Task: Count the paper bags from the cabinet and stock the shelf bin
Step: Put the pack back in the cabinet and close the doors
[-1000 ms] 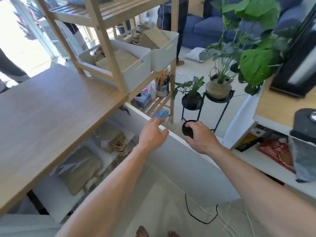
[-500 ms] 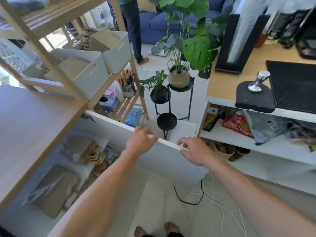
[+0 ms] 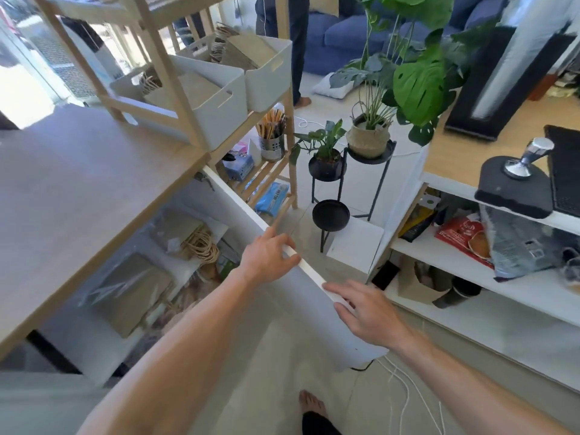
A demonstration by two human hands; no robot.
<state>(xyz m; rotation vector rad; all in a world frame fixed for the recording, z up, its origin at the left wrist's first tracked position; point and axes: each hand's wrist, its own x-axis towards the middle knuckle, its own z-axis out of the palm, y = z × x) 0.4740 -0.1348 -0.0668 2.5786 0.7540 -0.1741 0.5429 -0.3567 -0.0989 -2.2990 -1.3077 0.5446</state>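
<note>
Hands [image 3: 266, 257] [image 3: 365, 312] on cabinet door [image 3: 309, 309] edge; grip seemingly loose.

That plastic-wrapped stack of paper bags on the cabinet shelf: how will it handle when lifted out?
The wrapped stack of paper bags lies flat and thin, so it will probably sag if gripped at one edge. Its shiny plastic wrap looks slippery. Likely light for its size; the left hand alone may manage.

Hard daylight pours in from the upper left, blowing out the window [image 3: 22, 73] to white, while wide-angle bending curves the frame edges and motion blur softens the cabinet interior [image 3: 135, 277].
</note>
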